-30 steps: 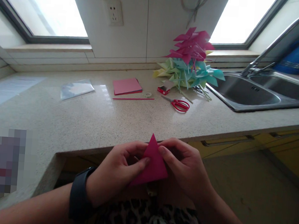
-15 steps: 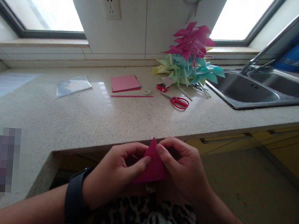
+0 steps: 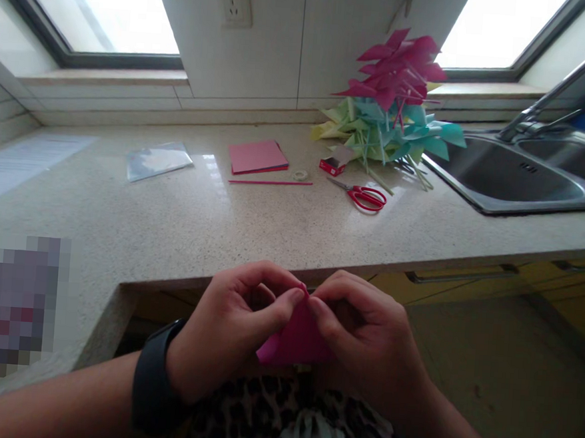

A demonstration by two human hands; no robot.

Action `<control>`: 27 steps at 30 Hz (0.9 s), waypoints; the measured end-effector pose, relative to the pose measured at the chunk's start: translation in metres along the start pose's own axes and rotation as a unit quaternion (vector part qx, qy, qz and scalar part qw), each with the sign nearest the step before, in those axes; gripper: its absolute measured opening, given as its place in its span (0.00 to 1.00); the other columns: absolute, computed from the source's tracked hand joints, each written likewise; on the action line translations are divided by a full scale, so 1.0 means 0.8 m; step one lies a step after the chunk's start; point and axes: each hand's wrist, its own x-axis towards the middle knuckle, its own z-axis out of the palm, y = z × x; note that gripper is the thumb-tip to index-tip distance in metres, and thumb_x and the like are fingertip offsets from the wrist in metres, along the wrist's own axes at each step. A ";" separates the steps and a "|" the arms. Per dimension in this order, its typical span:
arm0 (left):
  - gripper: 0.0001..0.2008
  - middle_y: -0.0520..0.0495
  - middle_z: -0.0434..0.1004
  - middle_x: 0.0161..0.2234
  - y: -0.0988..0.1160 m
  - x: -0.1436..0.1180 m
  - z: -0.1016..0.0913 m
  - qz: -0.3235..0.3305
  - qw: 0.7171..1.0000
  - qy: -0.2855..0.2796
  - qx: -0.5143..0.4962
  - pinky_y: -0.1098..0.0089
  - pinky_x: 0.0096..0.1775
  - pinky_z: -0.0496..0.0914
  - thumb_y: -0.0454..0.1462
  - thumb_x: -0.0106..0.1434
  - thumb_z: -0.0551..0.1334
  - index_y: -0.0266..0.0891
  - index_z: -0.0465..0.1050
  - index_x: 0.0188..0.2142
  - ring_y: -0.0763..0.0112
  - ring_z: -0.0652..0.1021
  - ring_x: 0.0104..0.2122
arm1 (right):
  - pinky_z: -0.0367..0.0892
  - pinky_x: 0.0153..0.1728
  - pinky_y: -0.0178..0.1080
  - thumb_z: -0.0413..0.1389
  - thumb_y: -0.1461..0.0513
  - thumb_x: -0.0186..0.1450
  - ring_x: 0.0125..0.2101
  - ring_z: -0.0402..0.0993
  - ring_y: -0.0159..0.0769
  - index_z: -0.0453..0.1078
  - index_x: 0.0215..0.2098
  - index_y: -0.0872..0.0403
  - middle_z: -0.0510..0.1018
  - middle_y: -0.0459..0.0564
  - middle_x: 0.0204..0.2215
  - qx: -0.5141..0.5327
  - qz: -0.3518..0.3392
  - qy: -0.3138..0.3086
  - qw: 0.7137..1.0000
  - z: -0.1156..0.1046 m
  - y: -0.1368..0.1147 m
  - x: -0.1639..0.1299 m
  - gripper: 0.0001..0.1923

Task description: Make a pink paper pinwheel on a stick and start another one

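A bright pink sheet of folded paper [image 3: 304, 340] is held up between both hands, just in front of the counter's edge. My left hand [image 3: 245, 329] pinches its upper tip between thumb and forefinger. Close beside that tip, my right hand [image 3: 365, 331] grips the paper's right edge in the same way, thumb towards me. The fingers behind the sheet are partly hidden. A dark watch band circles my left wrist.
On the counter [image 3: 186, 231] lie pink paper squares [image 3: 257, 157], a pink stick [image 3: 269, 183], a tape roll [image 3: 300, 175], a small red box [image 3: 334, 162] and red-handled scissors [image 3: 367, 197]. Paper pinwheels [image 3: 397, 73] are piled beside the sink [image 3: 506, 177]. A clear packet [image 3: 159, 163] lies left.
My left thumb and forefinger have moved up onto the paper's tip, which stood free before and now looks pinched. The whole view has shifted slightly, so the counter items appear further right.
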 end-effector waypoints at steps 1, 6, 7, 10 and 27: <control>0.08 0.49 0.80 0.28 0.000 0.000 0.000 -0.002 1.000 0.000 -0.003 0.75 0.26 0.68 0.42 0.61 0.68 0.40 0.80 0.35 0.72 0.75 0.25 | 0.63 0.25 0.32 0.59 0.64 0.66 0.25 0.68 0.28 0.73 0.30 0.51 0.73 0.42 0.25 0.002 0.002 -0.001 1.000 0.000 0.000 0.000 0.06; 0.08 0.50 0.79 0.28 0.001 0.000 -0.001 -0.011 1.000 -0.016 -0.019 0.75 0.27 0.69 0.42 0.62 0.67 0.40 0.79 0.34 0.73 0.74 0.25 | 0.62 0.25 0.32 0.59 0.65 0.66 0.25 0.67 0.27 0.72 0.29 0.51 0.72 0.41 0.25 0.001 -0.003 -0.002 1.000 0.001 -0.001 0.000 0.07; 0.08 0.50 0.78 0.28 0.000 -0.001 -0.001 -0.011 1.000 -0.019 -0.019 0.75 0.27 0.69 0.42 0.62 0.67 0.40 0.78 0.34 0.73 0.74 0.25 | 0.62 0.25 0.32 0.59 0.65 0.66 0.25 0.67 0.27 0.71 0.29 0.52 0.72 0.41 0.24 -0.002 -0.006 -0.003 1.000 0.001 -0.001 0.000 0.07; 0.07 0.50 0.78 0.27 -0.001 -0.003 0.000 -0.011 0.999 -0.023 -0.019 0.76 0.27 0.69 0.42 0.62 0.68 0.41 0.78 0.34 0.74 0.74 0.25 | 0.62 0.25 0.32 0.59 0.65 0.65 0.25 0.67 0.27 0.71 0.27 0.52 0.72 0.41 0.24 -0.005 -0.014 -0.009 1.000 0.000 -0.003 0.002 0.08; 0.03 0.54 0.79 0.25 0.000 0.000 0.000 0.032 0.981 0.029 -0.187 0.83 0.29 0.69 0.37 0.61 0.70 0.41 0.80 0.32 0.80 0.75 0.25 | 0.64 0.24 0.31 0.60 0.61 0.66 0.24 0.69 0.28 0.74 0.31 0.50 0.75 0.42 0.25 0.042 0.061 0.020 0.997 -0.007 -0.002 -0.007 0.05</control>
